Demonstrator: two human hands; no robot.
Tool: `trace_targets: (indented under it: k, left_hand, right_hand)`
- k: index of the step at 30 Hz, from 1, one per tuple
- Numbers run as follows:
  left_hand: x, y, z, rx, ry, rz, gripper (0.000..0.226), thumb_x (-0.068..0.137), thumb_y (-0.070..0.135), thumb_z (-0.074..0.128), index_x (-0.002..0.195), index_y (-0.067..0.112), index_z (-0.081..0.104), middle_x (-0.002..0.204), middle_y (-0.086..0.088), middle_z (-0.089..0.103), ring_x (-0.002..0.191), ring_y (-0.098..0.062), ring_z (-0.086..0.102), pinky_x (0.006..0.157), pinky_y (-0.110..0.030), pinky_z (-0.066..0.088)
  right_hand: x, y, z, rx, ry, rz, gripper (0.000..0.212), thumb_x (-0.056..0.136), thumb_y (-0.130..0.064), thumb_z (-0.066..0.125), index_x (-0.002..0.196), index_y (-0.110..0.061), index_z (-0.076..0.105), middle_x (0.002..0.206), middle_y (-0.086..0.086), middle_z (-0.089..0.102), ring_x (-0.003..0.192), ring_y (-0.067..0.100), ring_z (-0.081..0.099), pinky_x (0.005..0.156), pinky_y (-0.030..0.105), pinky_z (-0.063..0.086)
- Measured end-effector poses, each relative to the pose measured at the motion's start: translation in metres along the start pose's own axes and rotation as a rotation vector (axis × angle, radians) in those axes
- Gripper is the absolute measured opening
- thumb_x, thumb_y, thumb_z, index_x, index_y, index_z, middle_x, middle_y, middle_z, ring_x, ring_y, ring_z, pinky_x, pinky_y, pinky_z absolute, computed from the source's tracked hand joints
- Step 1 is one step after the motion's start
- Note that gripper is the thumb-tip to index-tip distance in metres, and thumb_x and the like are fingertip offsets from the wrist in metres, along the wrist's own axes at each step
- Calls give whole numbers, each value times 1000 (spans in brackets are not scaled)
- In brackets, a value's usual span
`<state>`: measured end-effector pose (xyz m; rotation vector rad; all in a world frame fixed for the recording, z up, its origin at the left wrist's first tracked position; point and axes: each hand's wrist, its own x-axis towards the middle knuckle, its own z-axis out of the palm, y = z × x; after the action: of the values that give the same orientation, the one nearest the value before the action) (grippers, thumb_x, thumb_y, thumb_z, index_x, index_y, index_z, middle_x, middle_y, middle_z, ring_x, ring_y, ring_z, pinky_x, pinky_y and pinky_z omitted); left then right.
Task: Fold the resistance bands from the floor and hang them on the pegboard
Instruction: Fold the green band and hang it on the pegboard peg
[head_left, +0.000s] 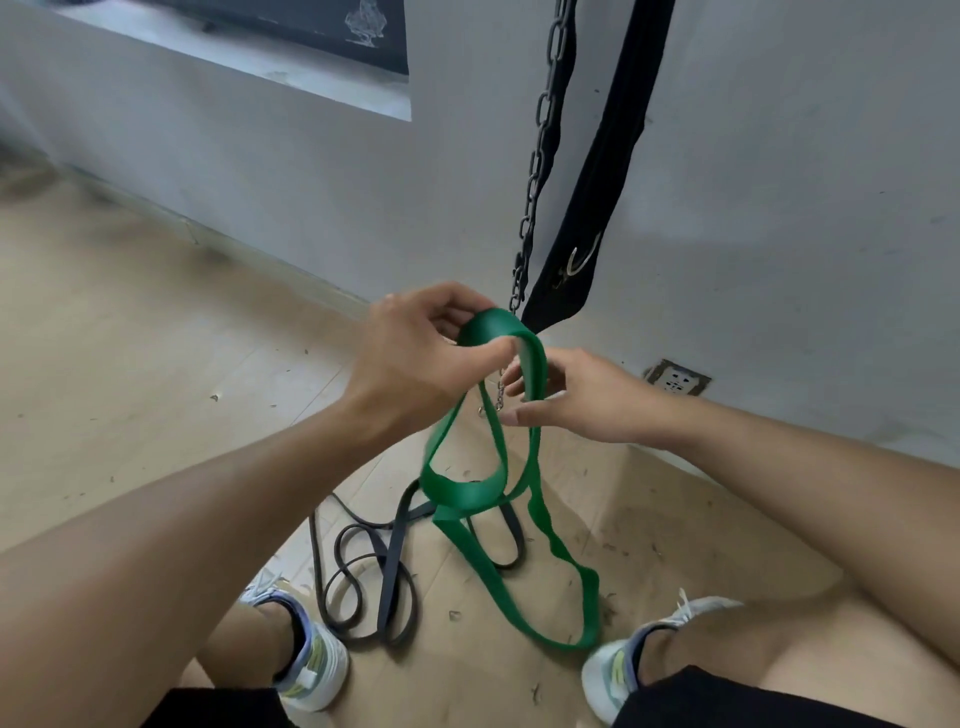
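Note:
A wide green resistance band (519, 525) hangs in loops in front of me, its lowest loop near the floor between my shoes. My left hand (415, 358) pinches the band's top fold between thumb and fingers. My right hand (582, 400) is just to its right, with fingers reaching through and behind the upper loop and the thumb stretched out below it. Black resistance bands (374, 582) lie tangled on the wooden floor near my left shoe. No pegboard shows in this view.
A black chain (540, 156) and a black padded belt (602, 171) hang against the grey wall right behind my hands. A wall socket (675, 378) sits low on the wall at right. My two shoes (311, 660) stand on the light wooden floor.

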<state>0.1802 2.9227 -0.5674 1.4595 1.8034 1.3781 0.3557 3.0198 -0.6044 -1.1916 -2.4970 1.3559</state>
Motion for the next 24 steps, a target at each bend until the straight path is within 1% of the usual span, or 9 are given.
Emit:
trace_targets:
  k: [5, 7, 9, 12, 14, 16, 18, 20, 24]
  left_hand:
    - [8, 2, -4, -121, 108, -82, 22, 76, 23, 88, 88, 29, 70, 85, 2, 75, 80, -18, 73, 80, -33, 62]
    - [15, 1, -10, -197, 2, -179, 29, 75, 30, 85, 97, 22, 67, 89, -2, 74, 83, -23, 73, 88, -44, 60]
    - [19, -3, -17, -188, -144, -266, 52, 68, 50, 82, 107, 23, 62, 92, -1, 71, 85, -21, 72, 92, -47, 58]
    - [15, -10, -20, -63, -294, -236, 62, 66, 60, 86, 112, 28, 60, 96, 1, 72, 90, -19, 72, 86, -38, 59]
    - [12, -12, -19, -99, -353, -205, 62, 65, 59, 87, 112, 27, 62, 91, 2, 72, 81, -13, 70, 75, -30, 56]
    - [9, -11, -17, -96, -425, -142, 58, 65, 54, 88, 107, 23, 64, 83, 0, 69, 73, -10, 66, 67, -28, 52]
    - [8, -12, -14, -45, -450, -73, 48, 67, 51, 87, 99, 22, 67, 84, -2, 70, 77, -19, 67, 73, -42, 55]
    - [7, -10, -11, -49, -433, -34, 44, 70, 56, 82, 94, 23, 66, 85, -5, 70, 80, -29, 67, 78, -53, 55]
    - [9, -2, -9, -250, -278, 22, 39, 77, 52, 78, 92, 19, 64, 81, -8, 65, 76, -24, 60, 72, -52, 52]
  right_hand:
    - [4, -5, 6, 51, 62, 9, 38, 87, -37, 83, 120, -26, 67, 115, -5, 72, 106, 11, 71, 96, 35, 60]
    - [5, -6, -1, 92, 112, -6, 38, 87, -40, 82, 119, -25, 70, 108, -3, 75, 104, 14, 72, 100, 41, 58]
    - [3, -10, -11, 161, 147, -32, 48, 85, -47, 82, 127, -29, 69, 110, 0, 76, 108, 15, 72, 104, 43, 55]
    - [-9, -23, -29, 255, 174, -132, 49, 86, -35, 81, 133, -26, 68, 115, -4, 77, 106, -3, 69, 96, 13, 52]
    - [-17, -32, -38, 269, 168, -183, 54, 85, -21, 83, 136, -25, 66, 112, -8, 78, 101, -6, 70, 86, 6, 50]
    - [-19, -34, -40, 242, 146, -219, 67, 79, -13, 89, 140, -24, 61, 102, -6, 75, 90, 4, 72, 82, 13, 53]
    - [-20, -35, -37, 232, 130, -259, 65, 76, -3, 90, 129, -23, 58, 84, 1, 63, 75, 13, 63, 69, 23, 50]
    - [-20, -35, -37, 259, 124, -270, 59, 77, 5, 86, 119, -21, 54, 80, -2, 59, 70, 13, 58, 64, 25, 48]
    - [-21, -36, -32, 267, 113, -262, 58, 81, 8, 80, 119, -26, 53, 90, 2, 63, 84, 14, 66, 81, 28, 58]
